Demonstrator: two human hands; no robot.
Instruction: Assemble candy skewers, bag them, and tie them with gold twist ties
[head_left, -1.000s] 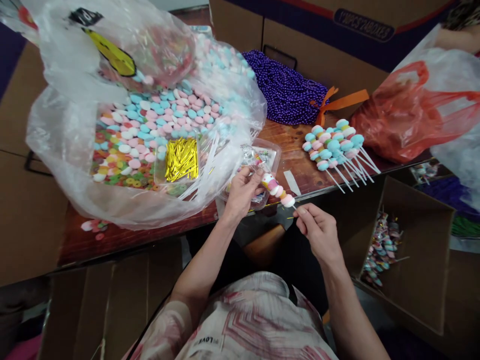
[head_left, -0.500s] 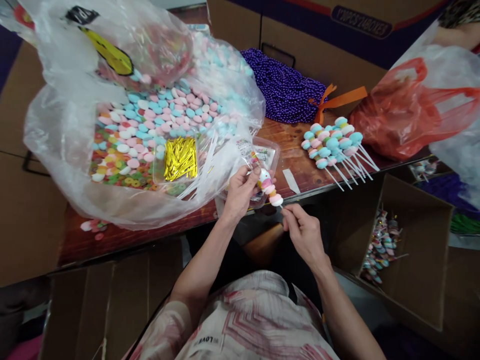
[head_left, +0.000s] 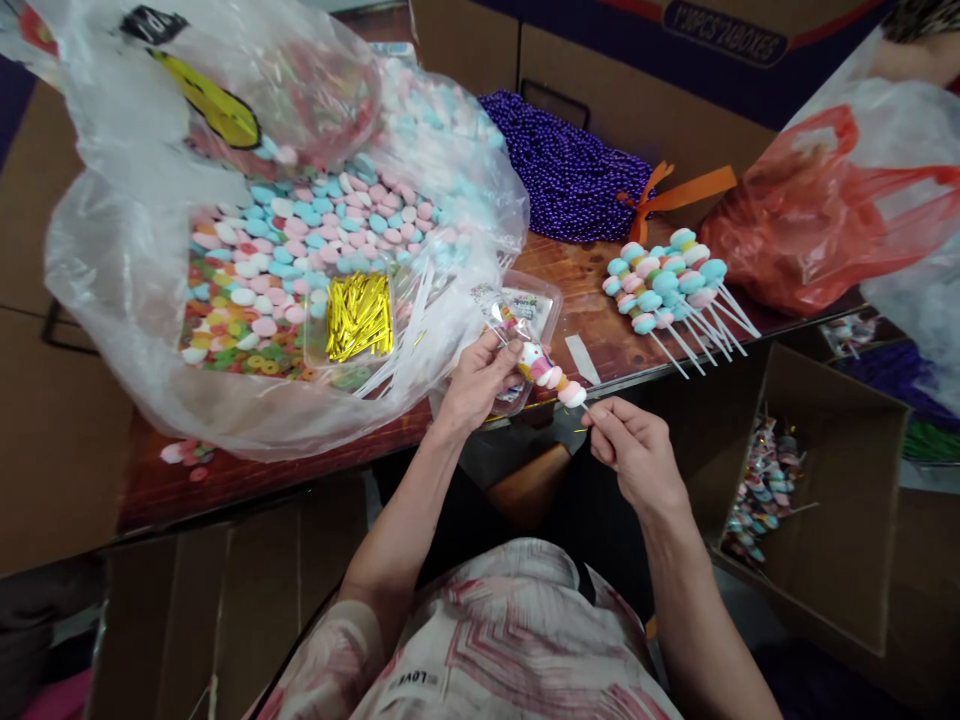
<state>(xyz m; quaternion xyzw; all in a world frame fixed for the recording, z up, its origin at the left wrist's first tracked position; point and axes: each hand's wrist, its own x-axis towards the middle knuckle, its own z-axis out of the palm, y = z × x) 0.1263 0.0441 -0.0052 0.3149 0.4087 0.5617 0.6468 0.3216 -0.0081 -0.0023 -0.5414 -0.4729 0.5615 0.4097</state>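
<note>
Between my hands is a candy skewer (head_left: pixel 551 378), pink, white and orange pieces threaded on a white stick. My left hand (head_left: pixel 480 378) grips it by its upper end, where something clear and shiny, seemingly a wrapper, shows around the candies. The fingertips of my right hand (head_left: pixel 634 440) pinch the bare lower end of the stick. Just below that hand is a thin gold strip. Behind my left hand lies a clear plastic tray (head_left: pixel 559 310) with printed wrappers. A tub of gold twist ties (head_left: pixel 360 318) stands further left, beside loose white sticks (head_left: pixel 401 345).
A large clear bag (head_left: pixel 90 260) spreads over the table's left with pastel candies and gummy rings. Finished-looking skewers (head_left: pixel 664 280) lie at right, near purple beads (head_left: pixel 562 165) and a red bag (head_left: pixel 795 230). An open carton (head_left: pixel 847 500) below holds wrapped skewers. Another person's arm (head_left: pixel 919 60) shows top right.
My right hand has moved a little right and the skewer's lower end has shifted right with it, so it lies flatter. My left hand has stayed nearly in place.
</note>
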